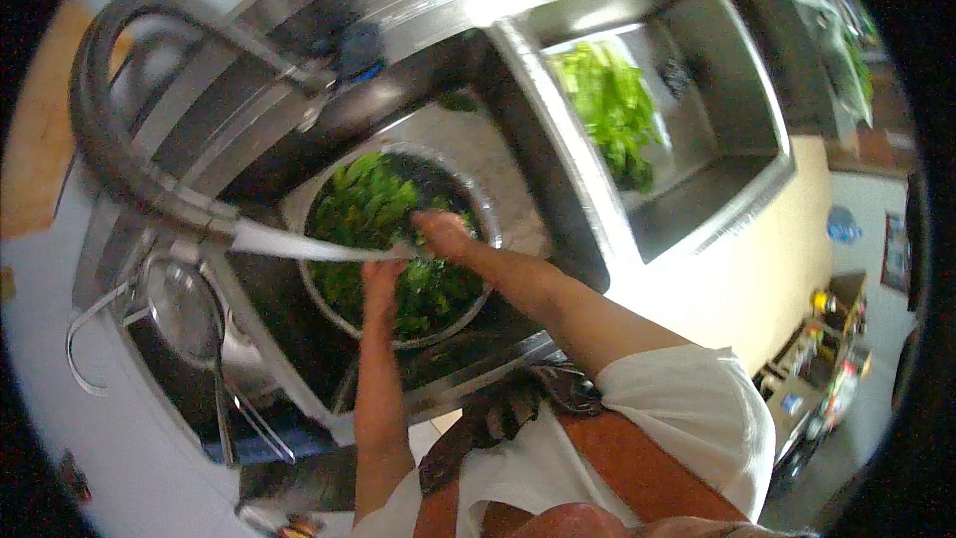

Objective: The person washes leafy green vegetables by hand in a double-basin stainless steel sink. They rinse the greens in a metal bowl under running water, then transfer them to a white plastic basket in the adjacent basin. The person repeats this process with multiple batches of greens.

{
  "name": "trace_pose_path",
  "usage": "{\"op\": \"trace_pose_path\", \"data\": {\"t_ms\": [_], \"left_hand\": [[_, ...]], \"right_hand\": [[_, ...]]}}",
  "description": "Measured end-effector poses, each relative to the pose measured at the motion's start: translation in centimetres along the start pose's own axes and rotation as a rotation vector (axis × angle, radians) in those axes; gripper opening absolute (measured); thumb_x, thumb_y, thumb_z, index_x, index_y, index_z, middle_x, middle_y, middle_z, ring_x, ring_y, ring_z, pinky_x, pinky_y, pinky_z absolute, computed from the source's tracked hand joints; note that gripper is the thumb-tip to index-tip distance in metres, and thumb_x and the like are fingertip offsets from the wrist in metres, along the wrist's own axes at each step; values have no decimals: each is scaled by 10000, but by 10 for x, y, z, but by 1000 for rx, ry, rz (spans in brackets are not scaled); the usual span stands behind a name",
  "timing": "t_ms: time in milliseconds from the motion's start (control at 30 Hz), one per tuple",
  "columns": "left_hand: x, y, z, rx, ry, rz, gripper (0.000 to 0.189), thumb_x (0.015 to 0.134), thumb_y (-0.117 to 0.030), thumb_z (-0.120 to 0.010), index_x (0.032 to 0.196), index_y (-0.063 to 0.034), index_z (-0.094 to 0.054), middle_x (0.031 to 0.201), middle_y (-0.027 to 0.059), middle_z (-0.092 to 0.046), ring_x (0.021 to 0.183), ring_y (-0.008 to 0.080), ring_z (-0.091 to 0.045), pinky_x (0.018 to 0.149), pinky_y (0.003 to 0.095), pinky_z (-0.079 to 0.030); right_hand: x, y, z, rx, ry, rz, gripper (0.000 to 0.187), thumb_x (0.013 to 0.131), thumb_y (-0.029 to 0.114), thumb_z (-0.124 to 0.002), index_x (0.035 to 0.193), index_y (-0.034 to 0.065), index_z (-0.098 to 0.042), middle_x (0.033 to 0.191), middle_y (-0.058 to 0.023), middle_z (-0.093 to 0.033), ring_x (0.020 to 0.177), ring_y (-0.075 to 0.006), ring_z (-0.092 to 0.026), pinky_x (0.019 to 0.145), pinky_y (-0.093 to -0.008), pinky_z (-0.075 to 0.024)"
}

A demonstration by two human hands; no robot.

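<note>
A round metal basin (487, 202) stands in the middle bowl of a steel sink, filled with leafy greens (366, 194) and water. Both of my hands reach into it. My left hand (382, 280) is near the basin's centre, right where a stream of water (306, 244) from the faucet (213, 220) comes down. Just beyond, my right hand (446, 234) touches the greens with its fingers curled. Blur and the leaves hide the fingertips, so whether either hand grips a bunch is unclear.
Light green leafy vegetables (609, 104) lie on a white tray in the right sink bowl (687, 112). A strainer (181, 306) with long handles rests over the left bowl. A second spout (310, 116) and a dark cloth (360, 48) are at the sink's back edge.
</note>
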State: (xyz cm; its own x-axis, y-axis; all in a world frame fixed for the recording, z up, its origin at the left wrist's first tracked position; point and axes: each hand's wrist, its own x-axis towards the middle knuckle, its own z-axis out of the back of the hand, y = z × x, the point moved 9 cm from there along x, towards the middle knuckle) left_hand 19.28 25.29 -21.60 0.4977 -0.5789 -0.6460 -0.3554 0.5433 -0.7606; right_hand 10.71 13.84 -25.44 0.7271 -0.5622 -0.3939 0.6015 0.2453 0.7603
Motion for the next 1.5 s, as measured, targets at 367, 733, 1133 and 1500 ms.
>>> {"op": "trace_pose_path", "data": {"t_ms": [367, 733, 1133, 1500], "left_hand": [[-61, -8, 17, 23, -144, -71, 432, 797, -267, -546, 1083, 49, -479, 1127, 173, -480, 1044, 265, -459, 893, 393, -336], [-68, 22, -34, 495, 97, -104, 316, 764, -246, -582, 617, -5, -440, 611, 64, -390, 592, 185, -400, 686, 365, -371], [-77, -5, -107, 778, 66, -106, 364, 752, -280, -563, 636, 62, -516, 527, 109, -423, 519, 161, -404, 487, 359, -316], [-69, 13, -128, 835, 159, -98, 377, 758, -244, -526, 515, 16, -402, 444, 59, -258, 416, 137, -289, 420, 345, -254]], "right_hand": [[-85, 143, 195, 269, -405, 434, 295, 594, -39, -591, 852, 43, -471, 827, -127, -506, 778, -310, -519, 670, -327, -440], [-147, -60, 439, 377, -96, 128, 312, 610, 193, -678, 863, 75, -540, 821, -12, -535, 780, -115, -505, 686, -242, -420], [-91, -263, 387, -63, -228, -70, 569, 574, 293, -671, 1063, 66, -488, 998, -180, -547, 912, -303, -536, 779, -377, -426], [-166, -224, 401, -326, -530, -360, 557, 714, 205, -599, 1199, 93, -348, 1168, -186, -418, 982, -356, -472, 801, -402, -410]]}}
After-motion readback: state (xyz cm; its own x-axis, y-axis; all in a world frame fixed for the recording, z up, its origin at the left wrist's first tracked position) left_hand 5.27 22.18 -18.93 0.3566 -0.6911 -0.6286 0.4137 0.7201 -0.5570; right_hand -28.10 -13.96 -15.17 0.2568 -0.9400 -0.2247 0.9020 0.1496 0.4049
